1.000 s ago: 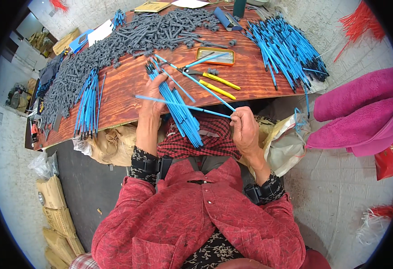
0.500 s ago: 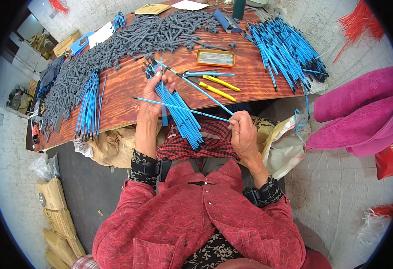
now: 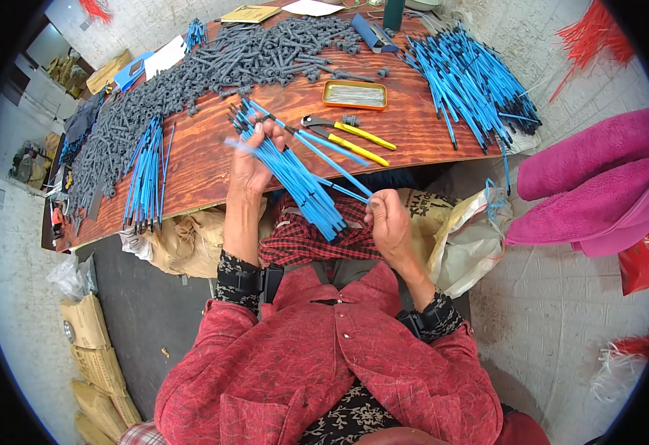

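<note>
My left hand is wrapped round a bundle of thin blue rods with black ends, held slanting over the table's near edge. Closed in a pinch, my right hand grips the near end of a blue rod that reaches up toward the left hand's fingers. Some other rods cross close by and are smeared by motion. Just beyond the rods lie yellow-handled pliers, with a small grey ribbed plastic piece beside them.
On the reddish wooden table lies a large heap of grey plastic parts. A shallow tin holds thin metal pins. More blue rods lie at the right and left. Pink towels hang at the right.
My right hand has moved slightly left and nearer to me, still gripping a rod. The loose rod that crossed the bundle has swung away, and the pliers' head now shows.
</note>
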Available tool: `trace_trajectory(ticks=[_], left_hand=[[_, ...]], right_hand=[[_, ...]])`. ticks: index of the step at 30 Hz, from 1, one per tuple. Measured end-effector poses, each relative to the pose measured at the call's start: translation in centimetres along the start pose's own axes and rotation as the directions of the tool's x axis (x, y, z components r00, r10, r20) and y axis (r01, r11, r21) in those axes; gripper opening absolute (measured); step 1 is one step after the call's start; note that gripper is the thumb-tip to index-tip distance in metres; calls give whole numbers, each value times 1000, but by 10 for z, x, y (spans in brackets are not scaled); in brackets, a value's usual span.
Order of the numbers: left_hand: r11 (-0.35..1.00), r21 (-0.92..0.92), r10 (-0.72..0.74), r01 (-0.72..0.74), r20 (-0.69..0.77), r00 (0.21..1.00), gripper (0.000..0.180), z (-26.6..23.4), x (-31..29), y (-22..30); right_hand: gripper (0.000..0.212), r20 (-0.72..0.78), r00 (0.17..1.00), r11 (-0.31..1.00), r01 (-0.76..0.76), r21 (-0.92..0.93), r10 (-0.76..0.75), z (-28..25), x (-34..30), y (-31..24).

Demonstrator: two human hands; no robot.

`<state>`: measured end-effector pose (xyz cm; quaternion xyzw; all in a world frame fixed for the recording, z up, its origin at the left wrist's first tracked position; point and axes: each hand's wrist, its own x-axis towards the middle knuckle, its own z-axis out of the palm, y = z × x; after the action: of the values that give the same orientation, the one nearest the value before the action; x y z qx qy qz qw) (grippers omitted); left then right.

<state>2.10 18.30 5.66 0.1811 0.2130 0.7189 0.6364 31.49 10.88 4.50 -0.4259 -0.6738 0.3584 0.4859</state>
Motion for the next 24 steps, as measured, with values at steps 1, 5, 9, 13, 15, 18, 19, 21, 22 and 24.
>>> trace_trajectory(ticks=[1, 5, 9, 13, 15, 18, 19, 21, 22, 24], left_hand=[[1000, -6, -6, 6, 4, 1000, 25, 2, -2, 0], [998, 63, -14, 14, -3, 1000, 27, 10, -9, 4], [989, 137, -67, 54, 94, 993, 42, 8, -12, 7], [990, 142, -42, 22, 138, 990, 61, 18, -22, 9], [986, 169, -36, 9, 160, 986, 57, 26, -26, 8], [989, 138, -80, 60, 140, 987, 53, 39, -26, 7], [986, 143, -104, 82, 156, 982, 53, 39, -26, 6], [989, 149, -46, 10, 242, 969, 43, 28, -28, 8], [989, 142, -90, 47, 315, 945, 39, 32, -33, 14], [982, 171, -139, 73, 413, 900, 32, 40, -42, 23]], right_hand=[[17, 35, 993, 992, -113, 50, 111, 5, -4, 6], [20, 25, 987, 985, -162, 57, 161, 16, -14, 26], [16, 13, 996, 994, -89, -61, 90, 15, -19, 23], [14, -14, 996, 995, -90, -32, 90, 21, -20, 1], [14, 30, 999, 997, -35, -63, 37, 23, -19, 5], [11, 88, 996, 997, -17, -69, 23, 24, -19, 15], [10, 92, 996, 998, 24, -61, -18, 24, -19, 14], [10, 163, 985, 998, -49, -31, 54, 30, -24, 18], [10, 312, 933, 976, -210, 64, 180, 30, -25, 17], [20, 471, 882, 991, -71, 112, 10, 29, -26, 36]])
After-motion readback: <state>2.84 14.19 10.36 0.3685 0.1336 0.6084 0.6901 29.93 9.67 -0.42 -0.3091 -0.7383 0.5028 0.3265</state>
